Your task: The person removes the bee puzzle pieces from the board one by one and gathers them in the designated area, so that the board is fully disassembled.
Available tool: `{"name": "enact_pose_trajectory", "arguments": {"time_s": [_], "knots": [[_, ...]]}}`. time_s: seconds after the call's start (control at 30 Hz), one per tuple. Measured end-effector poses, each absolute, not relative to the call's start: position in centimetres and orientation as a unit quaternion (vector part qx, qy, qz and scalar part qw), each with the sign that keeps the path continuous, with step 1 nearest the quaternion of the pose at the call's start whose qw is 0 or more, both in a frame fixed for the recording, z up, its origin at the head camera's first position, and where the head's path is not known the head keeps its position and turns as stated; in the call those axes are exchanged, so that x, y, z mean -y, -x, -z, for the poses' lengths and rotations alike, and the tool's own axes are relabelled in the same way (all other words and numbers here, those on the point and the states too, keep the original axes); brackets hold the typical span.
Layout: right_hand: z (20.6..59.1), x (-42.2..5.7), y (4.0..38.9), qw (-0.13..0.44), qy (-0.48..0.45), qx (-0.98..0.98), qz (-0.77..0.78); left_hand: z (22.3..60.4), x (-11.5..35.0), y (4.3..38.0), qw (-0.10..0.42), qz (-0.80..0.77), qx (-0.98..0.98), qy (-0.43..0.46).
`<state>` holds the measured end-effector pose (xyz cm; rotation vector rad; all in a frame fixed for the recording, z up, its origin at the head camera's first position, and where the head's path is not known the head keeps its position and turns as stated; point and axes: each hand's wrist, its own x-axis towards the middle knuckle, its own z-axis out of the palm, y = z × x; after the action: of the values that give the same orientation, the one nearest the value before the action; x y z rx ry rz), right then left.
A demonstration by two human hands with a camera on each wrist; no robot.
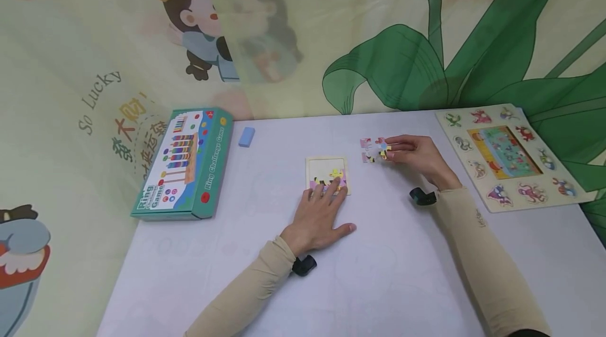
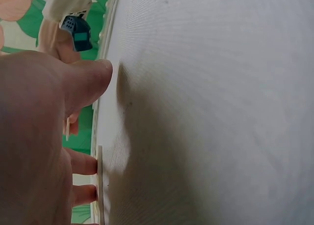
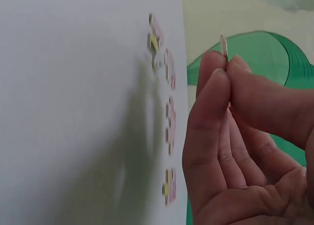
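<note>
My left hand (image 1: 318, 220) lies flat with spread fingers over the near part of a small square puzzle tray (image 1: 326, 159). Yellow, pink and black puzzle pieces (image 1: 337, 173) show in the tray beside the fingertips, which cover some of them. To the right, my right hand (image 1: 420, 159) pinches a thin puzzle piece (image 3: 224, 47) between thumb and fingers, edge-on in the right wrist view and lifted off the table. Several loose puzzle pieces (image 1: 365, 143) lie on the white table just left of the right fingertips; the right wrist view shows them in a row.
A green Ring Challenge Game box (image 1: 182, 163) stands at the left, with a blue block (image 1: 246, 136) next to it. A larger wooden board with animal figures (image 1: 454, 122) lies at the right, close to the right forearm. A printed curtain (image 1: 293, 95) backs the table.
</note>
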<state>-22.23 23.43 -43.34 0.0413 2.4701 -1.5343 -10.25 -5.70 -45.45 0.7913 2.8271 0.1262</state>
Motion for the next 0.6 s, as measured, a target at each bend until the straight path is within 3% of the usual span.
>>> {"name": "enact_pose_trajectory", "arguments": {"time_s": [0.23, 0.6], "knots": [[43.8, -24.9, 22.2, 0.108, -0.005, -0.879, 0.464, 45.4, 5.7, 10.1, 0.104, -0.048, -0.957, -0.267], [44.6, -24.5, 22.0, 0.044, 0.068, -0.931, 0.356, 45.6, 5.8, 9.9, 0.101, -0.067, -0.958, -0.260]]}}
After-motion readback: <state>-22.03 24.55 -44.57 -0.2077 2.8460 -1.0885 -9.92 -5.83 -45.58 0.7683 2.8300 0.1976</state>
